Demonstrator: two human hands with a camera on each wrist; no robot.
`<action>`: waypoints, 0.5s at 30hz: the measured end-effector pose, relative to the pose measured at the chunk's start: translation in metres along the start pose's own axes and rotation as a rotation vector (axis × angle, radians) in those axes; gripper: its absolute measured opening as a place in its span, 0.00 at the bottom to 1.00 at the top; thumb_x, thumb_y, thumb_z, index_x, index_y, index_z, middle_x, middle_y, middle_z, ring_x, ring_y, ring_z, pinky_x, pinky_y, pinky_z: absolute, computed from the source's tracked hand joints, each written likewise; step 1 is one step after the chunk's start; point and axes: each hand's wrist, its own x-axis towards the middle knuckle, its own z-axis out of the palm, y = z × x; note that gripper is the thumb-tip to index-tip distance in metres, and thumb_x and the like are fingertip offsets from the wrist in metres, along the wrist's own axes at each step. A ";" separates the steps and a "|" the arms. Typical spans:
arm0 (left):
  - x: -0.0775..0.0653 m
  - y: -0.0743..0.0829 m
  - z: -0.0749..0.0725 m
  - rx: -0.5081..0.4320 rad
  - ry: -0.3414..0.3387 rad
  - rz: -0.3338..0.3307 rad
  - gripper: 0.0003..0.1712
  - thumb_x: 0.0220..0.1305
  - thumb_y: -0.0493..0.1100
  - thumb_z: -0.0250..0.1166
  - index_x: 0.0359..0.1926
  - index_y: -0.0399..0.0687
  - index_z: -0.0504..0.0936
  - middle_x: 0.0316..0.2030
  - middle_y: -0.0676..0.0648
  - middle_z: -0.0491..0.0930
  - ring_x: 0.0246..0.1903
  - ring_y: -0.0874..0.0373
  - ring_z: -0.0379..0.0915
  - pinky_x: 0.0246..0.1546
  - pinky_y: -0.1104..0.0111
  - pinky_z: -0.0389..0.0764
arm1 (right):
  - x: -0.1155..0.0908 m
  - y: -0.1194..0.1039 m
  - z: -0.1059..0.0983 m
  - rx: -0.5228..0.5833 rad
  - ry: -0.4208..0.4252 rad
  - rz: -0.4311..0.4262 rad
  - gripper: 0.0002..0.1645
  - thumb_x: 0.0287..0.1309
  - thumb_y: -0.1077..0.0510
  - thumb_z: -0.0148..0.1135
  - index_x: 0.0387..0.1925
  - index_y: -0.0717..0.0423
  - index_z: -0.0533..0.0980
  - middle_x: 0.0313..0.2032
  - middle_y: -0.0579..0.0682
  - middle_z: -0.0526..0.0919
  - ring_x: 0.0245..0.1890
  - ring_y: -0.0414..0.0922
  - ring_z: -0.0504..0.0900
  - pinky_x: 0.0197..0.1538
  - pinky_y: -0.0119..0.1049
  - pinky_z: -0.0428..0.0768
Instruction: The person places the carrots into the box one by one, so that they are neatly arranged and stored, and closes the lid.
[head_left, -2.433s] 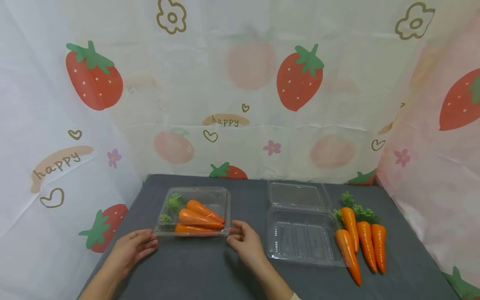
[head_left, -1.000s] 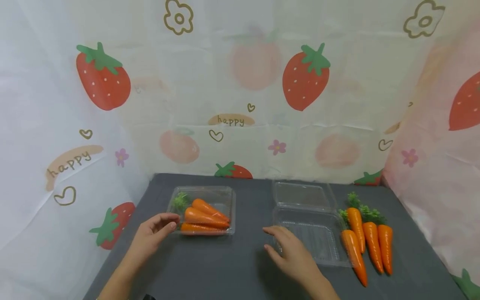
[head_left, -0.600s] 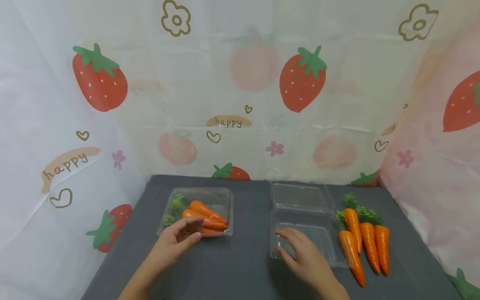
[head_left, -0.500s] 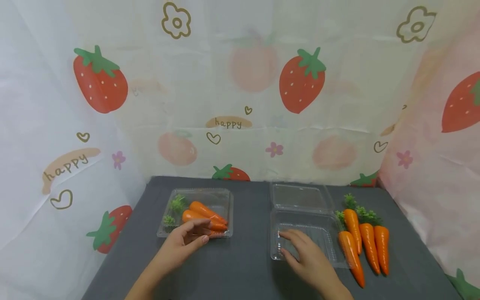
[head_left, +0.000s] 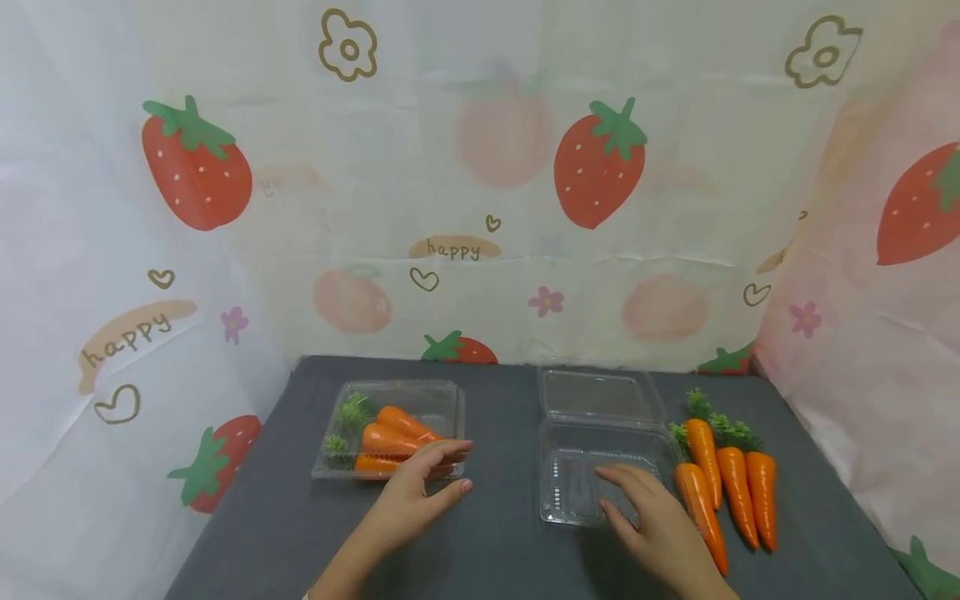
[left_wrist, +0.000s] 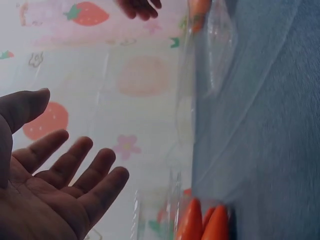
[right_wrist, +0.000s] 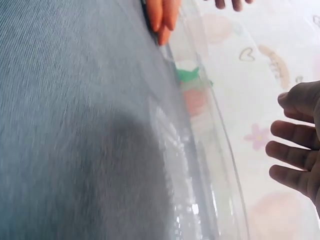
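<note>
My left hand (head_left: 412, 500) hovers with loosely spread fingers (left_wrist: 97, 175) in front of the closed clear plastic box (head_left: 322, 471), holding nothing. Inside that box lie three orange carrots (head_left: 386, 439) with green tops at the left; the hand covers part of their tips in the head view. Farther right, my right hand (head_left: 660, 525) hangs over the front right part of an open clear plastic box (head_left: 558, 508), fingers relaxed and nothing in them. The raised lid (head_left: 596, 392) of this box leans back behind its tray.
Several loose carrots (head_left: 735, 496) with leafy green tops (head_left: 731, 429) lie right of the open box, one against its right edge. Grey cloth (head_left: 498, 533) covers the table. A strawberry-printed curtain (head_left: 495, 200) encloses the back and sides.
Both hands have left the closed carrot box, which the fingers touched at its front corners earlier. They have moved rightward, the right hand coming over the open box.
</note>
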 end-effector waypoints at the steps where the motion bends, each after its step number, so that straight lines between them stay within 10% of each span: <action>1: 0.002 0.000 0.003 0.015 0.003 0.004 0.29 0.70 0.49 0.69 0.69 0.60 0.74 0.67 0.51 0.74 0.65 0.51 0.73 0.66 0.53 0.76 | -0.001 0.002 -0.001 -0.002 0.006 0.004 0.28 0.51 0.60 0.80 0.55 0.53 0.82 0.50 0.46 0.85 0.50 0.44 0.84 0.47 0.46 0.87; 15: 0.021 -0.002 0.053 0.120 -0.001 0.075 0.41 0.67 0.56 0.70 0.76 0.51 0.67 0.72 0.48 0.68 0.70 0.50 0.67 0.68 0.51 0.74 | -0.017 0.039 -0.027 -0.015 0.052 0.076 0.30 0.50 0.64 0.79 0.56 0.52 0.81 0.49 0.46 0.85 0.46 0.44 0.83 0.44 0.35 0.83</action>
